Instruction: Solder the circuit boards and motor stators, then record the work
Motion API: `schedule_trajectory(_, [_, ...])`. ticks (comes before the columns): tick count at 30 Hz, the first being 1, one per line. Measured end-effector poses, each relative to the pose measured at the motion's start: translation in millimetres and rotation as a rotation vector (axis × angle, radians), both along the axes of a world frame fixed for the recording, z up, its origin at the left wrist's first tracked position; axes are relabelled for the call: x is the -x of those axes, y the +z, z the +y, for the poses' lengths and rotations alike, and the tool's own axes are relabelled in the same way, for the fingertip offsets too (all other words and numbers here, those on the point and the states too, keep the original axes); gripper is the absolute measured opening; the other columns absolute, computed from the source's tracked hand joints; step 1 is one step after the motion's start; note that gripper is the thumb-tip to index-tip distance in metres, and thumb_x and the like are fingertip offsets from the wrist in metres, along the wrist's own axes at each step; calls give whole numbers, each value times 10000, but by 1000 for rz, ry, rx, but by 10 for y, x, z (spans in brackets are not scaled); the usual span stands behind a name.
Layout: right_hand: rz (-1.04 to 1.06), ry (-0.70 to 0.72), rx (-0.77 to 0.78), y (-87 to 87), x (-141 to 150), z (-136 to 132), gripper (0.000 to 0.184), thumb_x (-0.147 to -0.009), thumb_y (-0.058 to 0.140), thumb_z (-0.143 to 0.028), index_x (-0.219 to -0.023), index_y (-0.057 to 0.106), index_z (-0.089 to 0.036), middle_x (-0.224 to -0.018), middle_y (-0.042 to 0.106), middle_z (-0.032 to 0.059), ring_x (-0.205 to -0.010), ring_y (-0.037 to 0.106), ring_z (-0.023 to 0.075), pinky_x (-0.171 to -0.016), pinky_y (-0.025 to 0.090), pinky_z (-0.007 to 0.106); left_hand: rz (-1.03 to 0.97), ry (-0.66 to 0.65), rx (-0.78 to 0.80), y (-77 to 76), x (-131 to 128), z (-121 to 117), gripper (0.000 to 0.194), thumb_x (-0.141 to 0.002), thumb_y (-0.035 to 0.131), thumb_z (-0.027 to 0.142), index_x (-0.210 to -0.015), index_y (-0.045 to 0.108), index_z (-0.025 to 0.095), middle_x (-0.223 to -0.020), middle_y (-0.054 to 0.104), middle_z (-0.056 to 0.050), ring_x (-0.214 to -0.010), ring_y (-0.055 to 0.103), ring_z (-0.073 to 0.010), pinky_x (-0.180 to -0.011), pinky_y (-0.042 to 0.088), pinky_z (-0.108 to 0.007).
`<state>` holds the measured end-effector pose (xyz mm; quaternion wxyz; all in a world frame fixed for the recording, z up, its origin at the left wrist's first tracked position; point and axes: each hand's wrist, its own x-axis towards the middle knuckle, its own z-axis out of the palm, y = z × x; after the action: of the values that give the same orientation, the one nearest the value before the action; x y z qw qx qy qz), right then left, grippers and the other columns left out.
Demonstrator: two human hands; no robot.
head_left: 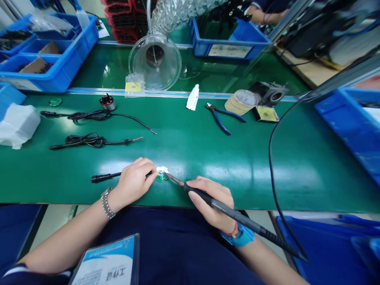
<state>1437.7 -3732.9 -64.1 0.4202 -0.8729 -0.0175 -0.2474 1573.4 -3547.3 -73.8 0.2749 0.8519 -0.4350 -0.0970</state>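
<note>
My right hand [212, 202] is closed round a black soldering iron [237, 215], whose tip rests on a small round green circuit board [162, 177] near the table's front edge. A wisp of white smoke sits at the tip. My left hand [135, 180] pinches a black cable [103, 177] and holds its wire end against the board. The cable's connector lies to the left on the green mat [190, 138].
Two more black cables [89, 115] [86, 140] and a small motor [107, 102] lie at the left. Blue pliers [224, 116], a white tube [192, 97], tape roll [242, 101] and iron stand [271, 97] sit behind. A clear fume funnel [154, 61] hangs over the belt. Blue bins [62, 59] flank both sides.
</note>
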Motion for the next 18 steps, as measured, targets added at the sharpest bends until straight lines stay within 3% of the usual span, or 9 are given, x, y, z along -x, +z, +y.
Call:
schedule_trajectory(7, [-11,-18,-68,-140,-114,43,214,-861,548,-173,-1057,610,-230,-770,707,20,-684,683,155,-653,567,267,8,-3,-6,3,1,0,135,-879,523,235,-796,619,187,-854,644,-28,-815,550,-176,-771,440,-315])
schedule_trajectory(9, [34,60,-31,-185,-208,88,248,-856,563,-160,-1096,574,-223,-970,708,57,-864,684,171,-782,563,289,13,-1,-12,7,3,-1,134,-881,523,237,-794,612,186,-854,642,-26,-814,548,-177,-765,437,-314])
schedule_trajectory(12, [117,199,10,-241,-331,143,438,-823,619,-178,-1231,461,-194,-1295,553,132,-1168,555,214,-976,482,357,10,1,-22,5,2,-2,136,-882,523,239,-788,604,182,-848,639,-26,-813,542,-178,-759,434,-314])
schedule_trajectory(18, [180,225,16,-284,-398,160,427,-839,594,-172,-1227,423,-222,-1325,520,131,-1204,524,218,-977,479,381,27,-11,5,16,1,-16,131,-877,541,267,-838,647,201,-835,655,-19,-787,537,-175,-748,420,-313])
